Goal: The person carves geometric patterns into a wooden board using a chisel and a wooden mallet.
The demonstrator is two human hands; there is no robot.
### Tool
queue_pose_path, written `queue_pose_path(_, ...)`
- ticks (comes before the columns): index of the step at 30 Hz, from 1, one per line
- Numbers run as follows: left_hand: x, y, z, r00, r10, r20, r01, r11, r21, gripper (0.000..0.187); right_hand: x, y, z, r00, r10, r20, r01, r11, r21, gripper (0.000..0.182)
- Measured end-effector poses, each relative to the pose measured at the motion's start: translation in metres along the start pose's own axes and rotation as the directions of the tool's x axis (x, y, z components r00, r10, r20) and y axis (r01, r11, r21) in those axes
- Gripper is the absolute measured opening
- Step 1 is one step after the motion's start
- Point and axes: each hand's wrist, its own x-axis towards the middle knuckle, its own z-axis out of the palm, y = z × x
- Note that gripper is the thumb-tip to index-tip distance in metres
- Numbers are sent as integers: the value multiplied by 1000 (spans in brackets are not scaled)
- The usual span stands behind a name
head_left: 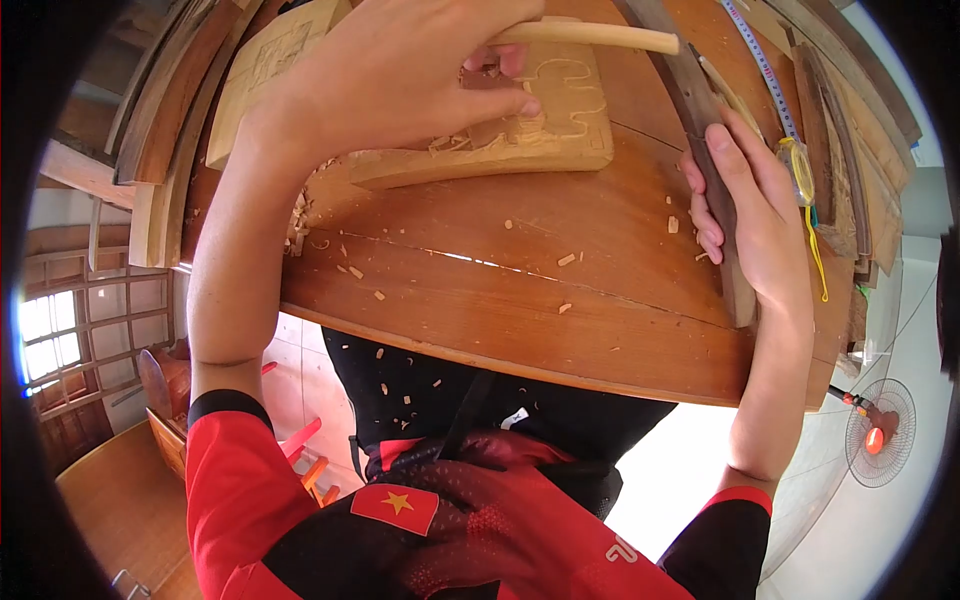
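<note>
My left hand (400, 80) reaches over a carved light wood block (560, 150), its fingers curled round a pale wooden stick (620, 37) that points right. Its thumb lies low over the carving, and the fingertips are partly hidden. The block has raised, curved shapes and loose shavings on it. On the right, my right hand (755, 210) is wrapped round a long dark wooden bar (735, 265), thumb on top and fingertips showing at its left side. The bar lies slantwise on the brown table (450, 300), its lower end near the front edge.
Another light wood block (265, 70) lies at the upper left. Long boards (165, 120) line the left side. A tape measure (797, 165), partly pulled out, lies beyond my right hand near more wood strips (850, 150). Shavings dot the table. A fan (880, 432) stands at the lower right.
</note>
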Motion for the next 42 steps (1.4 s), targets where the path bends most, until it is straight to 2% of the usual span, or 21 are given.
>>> queue_pose_path(2,0,7,-4,998,-45,51,49,996,-78,41,0,1,1,1000,-9,-4,9,1000,-1,47)
queue_pose_path(4,-1,2,3,1000,26,17,-24,994,-103,41,0,1,1,1000,-11,-5,11,1000,3,47)
queue_pose_path(7,2,-9,13,991,132,-25,-134,957,-255,39,0,0,2,1000,-3,-9,3,1000,6,47)
queue_pose_path(13,-6,15,-12,984,159,77,-142,970,-196,26,1,2,1,1000,-3,-11,3,1000,17,47)
queue_pose_path(16,-2,6,-24,954,220,204,-140,928,-346,24,0,2,1,1000,1,2,-1,1000,12,47)
queue_pose_path(18,1,-1,-21,945,257,203,-149,891,-430,25,1,3,-1,1000,-7,24,7,1000,-4,47)
queue_pose_path(19,1,-2,-11,955,263,139,-176,875,-450,25,1,3,0,1000,2,14,-2,1000,3,48)
queue_pose_path(21,3,-6,-8,957,244,159,-143,869,-474,27,0,2,1,1000,19,-8,-19,1000,20,48)
queue_pose_path(22,3,-8,-11,946,218,242,-80,876,-475,27,0,2,1,1000,16,2,-16,1000,19,48)
queue_pose_path(24,-1,-8,-10,949,153,276,22,840,-542,30,0,1,0,1000,7,18,-7,1000,16,49)
queue_pose_path(25,-8,-4,-5,967,109,230,56,790,-611,31,0,1,0,1000,21,-2,-21,1000,23,49)
queue_pose_path(27,-11,-7,0,983,102,155,18,780,-626,32,0,3,2,998,50,-45,-48,998,37,50)
queue_pose_path(28,-9,-13,1,982,142,127,-45,821,-569,32,0,3,1,999,46,-21,-45,999,23,51)
queue_pose_path(30,-9,-8,4,998,43,49,-18,904,-428,34,2,3,-2,999,35,28,-35,999,-3,55)
queue_pose_path(31,-11,14,6,995,-93,-18,81,932,-352,35,3,3,-2,999,32,29,-32,999,-3,55)
queue_pose_path(33,-6,14,10,993,-87,-77,46,901,-431,37,2,3,-3,999,30,28,-30,1000,-3,55)
queue_pose_path(34,5,-3,13,996,49,-80,-86,819,-567,38,1,2,-3,1000,25,17,-25,1000,7,53)
queue_pose_path(36,11,-12,19,977,172,-129,-214,694,-688,38,0,2,0,1000,20,-7,-20,999,31,50)
queue_pose_path(37,12,-9,21,974,165,-156,-227,691,-687,35,0,2,1,1000,22,-16,-21,999,32,49)
queue_pose_path(40,11,6,18,995,51,-83,-97,591,-801,29,1,2,1,999,23,-35,-22,999,34,48)
queue_pose_path(42,8,18,16,999,-17,-45,-27,583,-812,28,1,1,1,999,17,-28,-16,999,35,47)
